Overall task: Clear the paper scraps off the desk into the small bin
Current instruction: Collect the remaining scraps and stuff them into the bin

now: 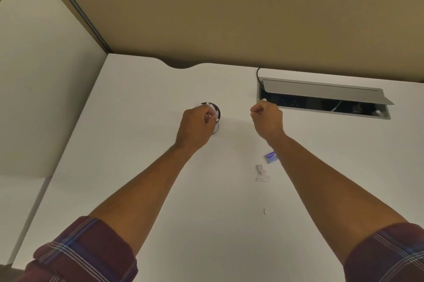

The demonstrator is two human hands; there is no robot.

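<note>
Left hand (197, 124) pinches paper scraps (210, 107) over the small bin (216, 113) mid-desk (137, 144) — release squarely inside; right hand (267, 118) fisted, contents unclear.

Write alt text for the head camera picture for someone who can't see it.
Over a white desk, a person's left hand drops paper scraps into a small dark bin while the right hand is closed nearby. One crumpled scrap and an eraser remain.

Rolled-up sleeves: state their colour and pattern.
Dark maroon plaid with white and blue stripes, on both sleeves, seen in the head view.
</note>
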